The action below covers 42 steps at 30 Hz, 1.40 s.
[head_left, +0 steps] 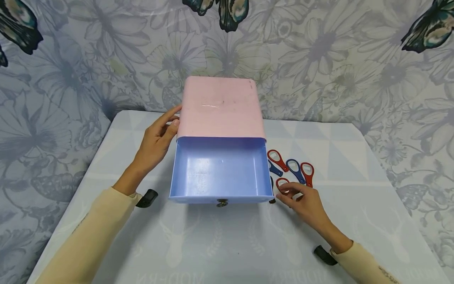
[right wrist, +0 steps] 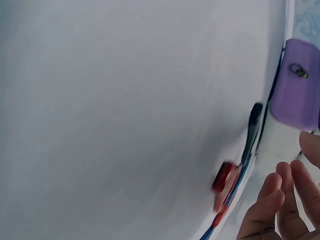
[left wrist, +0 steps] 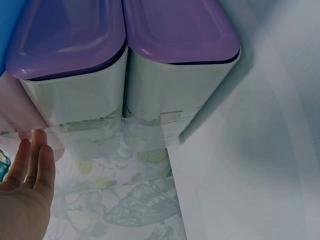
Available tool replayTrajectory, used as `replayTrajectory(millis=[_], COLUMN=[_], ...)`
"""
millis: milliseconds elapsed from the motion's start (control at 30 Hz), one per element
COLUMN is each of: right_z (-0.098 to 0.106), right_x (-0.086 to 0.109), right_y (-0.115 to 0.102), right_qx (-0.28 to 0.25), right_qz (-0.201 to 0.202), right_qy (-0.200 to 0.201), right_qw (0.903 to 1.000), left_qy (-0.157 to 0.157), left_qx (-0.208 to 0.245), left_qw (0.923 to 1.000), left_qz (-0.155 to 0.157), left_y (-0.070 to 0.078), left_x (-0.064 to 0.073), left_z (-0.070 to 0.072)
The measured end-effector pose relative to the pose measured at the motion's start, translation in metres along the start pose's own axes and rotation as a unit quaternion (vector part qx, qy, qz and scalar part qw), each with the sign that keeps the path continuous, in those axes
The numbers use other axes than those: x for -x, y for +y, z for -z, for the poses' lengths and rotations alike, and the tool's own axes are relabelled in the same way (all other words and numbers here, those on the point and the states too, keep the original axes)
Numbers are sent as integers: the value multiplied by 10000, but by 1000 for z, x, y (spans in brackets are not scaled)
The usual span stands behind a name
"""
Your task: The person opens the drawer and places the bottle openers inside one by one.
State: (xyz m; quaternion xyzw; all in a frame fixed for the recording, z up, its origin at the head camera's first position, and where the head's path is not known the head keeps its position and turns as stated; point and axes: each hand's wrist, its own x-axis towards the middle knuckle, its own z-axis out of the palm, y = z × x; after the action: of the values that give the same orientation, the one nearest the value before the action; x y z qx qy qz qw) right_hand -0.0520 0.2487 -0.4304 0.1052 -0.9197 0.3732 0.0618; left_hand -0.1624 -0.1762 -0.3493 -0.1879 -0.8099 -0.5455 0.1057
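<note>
A drawer unit with a pink top (head_left: 221, 106) stands upright on the table, its blue drawer (head_left: 221, 167) pulled out with nothing inside. A small metal knob (head_left: 222, 203) sits on the drawer front. My left hand (head_left: 156, 138) rests its fingertips against the unit's left side, fingers extended. In the left wrist view, two purple drawer fronts (left wrist: 182, 32) with whitish casings show beside it. My right hand (head_left: 301, 201), fingers loosely bent, is at the drawer's front right corner. Its fingertips overlap red scissors (head_left: 282, 183) in the head view; no grip on anything shows.
Several red and blue scissors, among them blue-handled scissors (head_left: 295, 169), lie right of the unit. A white patterned cover lies on the table (head_left: 227, 248). Floral cloth (head_left: 319, 71) with butterfly shapes (head_left: 232, 14) hangs behind. Dark bands show at both wrists.
</note>
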Motion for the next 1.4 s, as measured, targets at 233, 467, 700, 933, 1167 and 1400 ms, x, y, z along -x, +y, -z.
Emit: replayTrajectory(millis=[233, 467, 700, 933, 1167, 1400], right_z=[6, 14, 24, 28, 27, 28], right_x=[-2, -5, -14, -27, -33, -36], right_y=[16, 22, 23, 27, 27, 28], right_qx=[436, 604, 921, 1123, 1179, 1077], right_qz=[-78, -592, -716, -662, -646, -513], right_qy=[200, -96, -628, -954, -1144, -1413], right_qw=[9988, 9964, 9912, 9869, 9843, 9828], left_qy=[1, 7, 19, -6, -40, -21], left_qx=[-19, -104, -90, -82, 23, -9], left_qw=[10000, 9999, 10000, 10000, 10000, 10000], left_qz=[0, 15, 27, 30, -40, -32], left_y=[1, 1, 0, 0, 0, -1], left_x=[0, 0, 1, 1, 0, 1], left_z=[0, 1, 2, 1, -1, -1])
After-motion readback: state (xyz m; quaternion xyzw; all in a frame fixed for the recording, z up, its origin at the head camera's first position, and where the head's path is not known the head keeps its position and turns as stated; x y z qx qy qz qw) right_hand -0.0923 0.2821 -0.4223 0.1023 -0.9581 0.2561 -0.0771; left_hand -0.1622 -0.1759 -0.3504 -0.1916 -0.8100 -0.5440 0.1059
